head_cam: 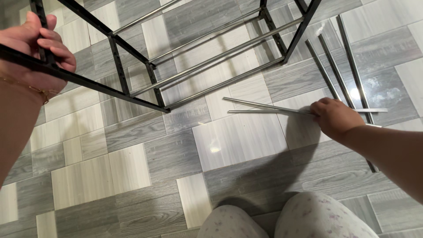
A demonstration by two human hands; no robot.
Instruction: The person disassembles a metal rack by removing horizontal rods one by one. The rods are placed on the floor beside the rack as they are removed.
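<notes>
Hiding rod ends (264,108): right hand (335,118).

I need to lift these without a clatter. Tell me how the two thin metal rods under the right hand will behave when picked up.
The two rods look like stiff, polished metal, so they probably won't bend. Being round and shiny on smooth floor tile, they may roll or slip. The right hand rests on one end only, so the far ends would likely dip and swing.

rack (145,66) left, 2 rods (264,108) right, on floor (132,176)
</notes>
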